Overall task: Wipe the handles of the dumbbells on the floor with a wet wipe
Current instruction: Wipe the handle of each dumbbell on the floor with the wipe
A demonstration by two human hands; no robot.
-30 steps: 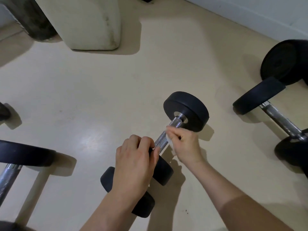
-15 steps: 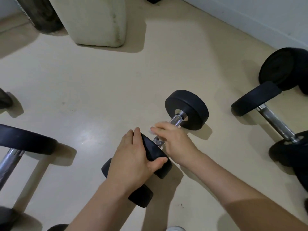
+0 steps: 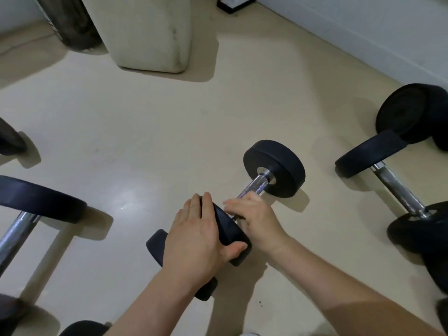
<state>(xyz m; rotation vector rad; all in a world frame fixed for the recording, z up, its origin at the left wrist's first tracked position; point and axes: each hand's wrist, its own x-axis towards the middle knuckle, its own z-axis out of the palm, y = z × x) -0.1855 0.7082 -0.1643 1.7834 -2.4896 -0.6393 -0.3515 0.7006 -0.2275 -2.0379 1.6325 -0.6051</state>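
Observation:
A dumbbell with black round heads lies on the beige floor, its chrome handle (image 3: 254, 185) running from the far head (image 3: 278, 166) to the near head (image 3: 228, 229). My left hand (image 3: 196, 238) lies over the near head, fingers fairly straight across its top and thumb hooked round its lower edge. My right hand (image 3: 254, 217) is wrapped round the handle right beside that head. The wet wipe is almost wholly hidden inside this hand. A second black weight (image 3: 157, 246) sticks out from under my left wrist.
A larger dumbbell (image 3: 397, 187) lies to the right, with a black plate (image 3: 412, 112) behind it. Another big dumbbell (image 3: 36, 200) is at the left edge. A cream padded block (image 3: 148, 32) and a dark tyre-like object (image 3: 72, 23) stand at the back; a white wall (image 3: 363, 27) runs along the right.
My right hand has slid down the handle from near the far head to the near head. My left hand went from curled over the near head to lying flatter on it.

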